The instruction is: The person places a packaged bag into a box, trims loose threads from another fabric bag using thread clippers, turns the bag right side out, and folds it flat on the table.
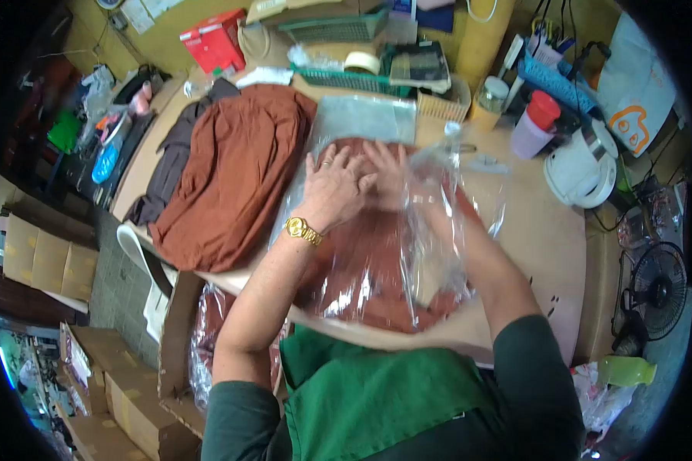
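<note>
Two grips, left hand [338, 184] and right hand [388, 177], spread wide, with the plastic-covered reddish-brown garment [361, 257] beneath.

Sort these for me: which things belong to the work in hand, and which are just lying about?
In the work:
- rust-brown garment under the left hand and right hand
- clear plastic over it
- probably the rust-brown cloth beside it

Just lying about, it seems:
- tape roll
- red box
- white kettle
- lilac cup
- black fan
</note>
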### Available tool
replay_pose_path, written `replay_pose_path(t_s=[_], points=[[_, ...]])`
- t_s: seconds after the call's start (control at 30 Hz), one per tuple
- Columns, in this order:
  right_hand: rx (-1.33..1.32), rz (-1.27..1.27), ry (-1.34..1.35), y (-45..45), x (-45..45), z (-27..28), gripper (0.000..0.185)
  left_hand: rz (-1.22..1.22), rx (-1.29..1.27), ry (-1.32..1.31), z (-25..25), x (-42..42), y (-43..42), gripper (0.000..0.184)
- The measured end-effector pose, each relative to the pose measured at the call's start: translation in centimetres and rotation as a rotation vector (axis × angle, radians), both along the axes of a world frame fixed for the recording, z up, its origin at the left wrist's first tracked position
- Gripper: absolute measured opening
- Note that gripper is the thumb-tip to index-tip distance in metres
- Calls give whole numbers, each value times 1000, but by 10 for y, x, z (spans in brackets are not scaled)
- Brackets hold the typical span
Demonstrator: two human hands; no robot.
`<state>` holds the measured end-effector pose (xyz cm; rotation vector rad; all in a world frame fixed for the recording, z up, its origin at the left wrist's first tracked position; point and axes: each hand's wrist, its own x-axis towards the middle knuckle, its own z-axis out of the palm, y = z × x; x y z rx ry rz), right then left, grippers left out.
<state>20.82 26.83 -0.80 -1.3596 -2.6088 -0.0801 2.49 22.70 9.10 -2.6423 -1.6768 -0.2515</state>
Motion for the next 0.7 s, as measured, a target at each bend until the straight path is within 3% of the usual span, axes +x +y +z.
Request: replay_pose_path(t_s=[0.1, 0.17, 0.2, 0.33, 0.43, 0.47, 0.5, 0.57, 0.63, 0.7], points=[[38, -48, -73, -6, 1, -12, 102, 3, -232, -114, -48, -11, -21, 64], [-64, 80, -7, -46, 0, 14, 101, 32, -18, -198, -86, -26, -22, 70], [-154, 123, -168, -79, -5, 39, 99, 40, 78, -105, -91, -29, -25, 69], [-300, 409, -144, -199, -3, 47, 84, 38, 76, -106, -90, -29, -30, 69], [-381, 337, -31, -216, 25, 61, 68, 23, 94, -114, -91, -29, -33, 72], [-386, 178, 68, -227, 45, 79, 69, 24, 101, -106, -93, -31, -33, 72], [-513, 78, -79, -227, 64, 97, 59, 5, 106, -109, -94, -33, -34, 72], [-729, -98, 403, -246, 112, 105, 46, 14, 115, -96, -96, -36, -36, 73], [-741, -175, 1042, -284, 127, 110, 44, 1, 33, -75, -89, -39, -34, 76], [-774, 0, 1275, -313, 128, 120, 38, 93, -255, -64, -63, -33, -32, 79]])
